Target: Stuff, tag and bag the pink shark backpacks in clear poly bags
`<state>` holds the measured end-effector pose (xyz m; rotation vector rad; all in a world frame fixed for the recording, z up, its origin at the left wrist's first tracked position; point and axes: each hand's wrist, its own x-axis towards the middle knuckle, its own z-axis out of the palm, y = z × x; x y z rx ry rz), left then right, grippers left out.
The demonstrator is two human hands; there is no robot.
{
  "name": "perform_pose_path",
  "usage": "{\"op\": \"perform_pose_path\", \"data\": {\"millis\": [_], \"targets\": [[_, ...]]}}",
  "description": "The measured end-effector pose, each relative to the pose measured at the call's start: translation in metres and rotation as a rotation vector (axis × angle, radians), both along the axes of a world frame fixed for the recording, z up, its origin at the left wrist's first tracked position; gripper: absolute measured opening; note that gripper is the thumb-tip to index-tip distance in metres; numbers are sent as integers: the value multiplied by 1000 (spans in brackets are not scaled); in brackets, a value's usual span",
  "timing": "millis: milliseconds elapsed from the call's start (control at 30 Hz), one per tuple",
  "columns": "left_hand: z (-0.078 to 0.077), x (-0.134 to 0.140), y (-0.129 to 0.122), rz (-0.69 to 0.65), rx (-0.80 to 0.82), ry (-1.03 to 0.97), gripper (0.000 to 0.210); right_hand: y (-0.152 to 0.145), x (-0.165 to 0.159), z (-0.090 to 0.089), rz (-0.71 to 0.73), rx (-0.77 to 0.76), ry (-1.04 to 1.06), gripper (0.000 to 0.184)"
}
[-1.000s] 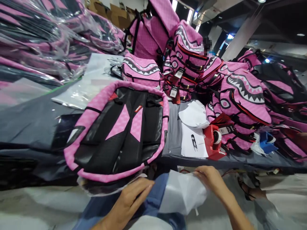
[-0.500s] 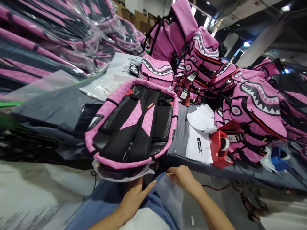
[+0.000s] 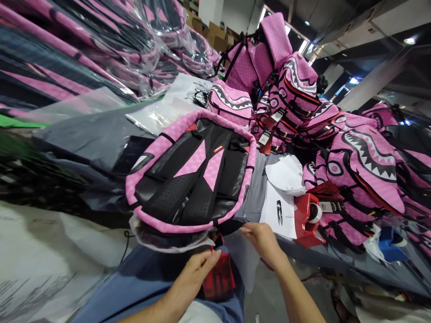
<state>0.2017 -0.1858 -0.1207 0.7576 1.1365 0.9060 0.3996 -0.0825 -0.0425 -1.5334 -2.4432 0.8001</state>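
In the head view a pink and black backpack (image 3: 191, 193) lies on the table at its front edge, straps facing up. Clear plastic (image 3: 168, 244) pokes out from under its near end. Just below that end, my left hand (image 3: 197, 271) pinches the red cord of a red hang tag (image 3: 219, 278), which dangles over my lap. To the right, my right hand (image 3: 264, 244) is closed, thumb against fingers, at the edge of a translucent plastic bag (image 3: 247, 260) that hangs down beneath it.
Thread snips (image 3: 279, 212) lie on white papers (image 3: 286, 175), beside a red tape dispenser (image 3: 306, 220). Pink shark-mouth backpacks (image 3: 367, 157) crowd the right and back. Plastic-wrapped backpacks (image 3: 101, 49) are piled at the left. A blue tape dispenser (image 3: 392, 244) sits far right.
The red hang tag has come into view below the backpack, its cord in my left hand's pinch. My right hand has risen slightly. The view has shifted a little.
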Motion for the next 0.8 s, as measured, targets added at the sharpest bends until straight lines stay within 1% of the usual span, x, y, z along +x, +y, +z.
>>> {"op": "perform_pose_path", "data": {"millis": [67,133,200,267,300,333,400,467,500,533,600,633,700,767,800], "targets": [[4,0,-2,-47,53,60,70,7,-27,-9,54,-119,72,29],[5,3,-1,-107,124,174,62,14,-46,-14,16,-232,201,41],[5,8,4,-149,215,337,46,17,-56,-13,-57,-289,320,51],[6,13,10,-160,274,444,33,14,-59,-7,-68,-319,408,54],[8,15,12,-162,285,451,32,11,-60,-4,-55,-327,442,51],[11,16,14,-170,295,435,32,7,-61,-2,-53,-318,472,44],[15,13,14,-210,325,371,32,-2,-65,-3,-73,-242,490,29],[15,5,10,-227,321,315,35,-7,-69,-9,-114,-153,475,25],[12,-1,8,-191,285,311,38,-7,-71,-11,-124,-136,470,25],[9,-7,6,-110,231,323,41,-7,-72,-13,-125,-143,467,27],[0,-18,4,107,127,317,46,-3,-73,-14,-107,-172,461,33],[-2,-20,4,199,95,271,50,0,-73,-12,-92,-176,450,35],[-2,-20,6,306,67,104,59,5,-71,-7,-59,-179,414,35],[6,-13,11,402,20,-112,55,7,-71,-2,-26,-181,384,35],[11,-8,15,496,-30,-225,51,8,-71,0,-10,-185,375,36]]}}
